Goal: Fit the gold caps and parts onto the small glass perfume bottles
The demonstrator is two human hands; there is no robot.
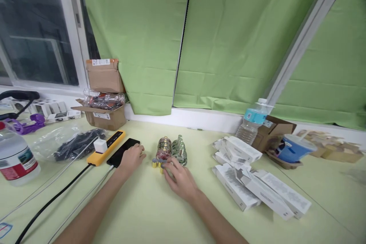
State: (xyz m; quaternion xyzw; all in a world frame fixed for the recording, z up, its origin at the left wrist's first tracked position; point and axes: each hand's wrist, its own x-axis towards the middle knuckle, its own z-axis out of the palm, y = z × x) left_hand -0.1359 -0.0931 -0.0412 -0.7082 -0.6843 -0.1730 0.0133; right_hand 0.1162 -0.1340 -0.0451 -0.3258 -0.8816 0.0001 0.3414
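Note:
My right hand (180,178) is at the middle of the table, its thumb and index finger closing on one of several small yellow cylinders (154,163) with bluish tops. Just behind these stands a row of shiny gold-and-red ring-shaped ornaments (164,145). Beside that row, on its right, is a similar row of green, glassy-looking ornaments (179,151). My left hand (132,158) lies by the right edge of a black phone (121,152), fingers loosely bent and slightly apart, with nothing visible in them.
A yellow power strip (97,156) with a white plug and cables lies left of the phone. White boxes (257,187) are piled on the right, before a water bottle (251,122) and a blue cup (294,148). Cardboard boxes (105,116) and a large bottle (17,156) stand left.

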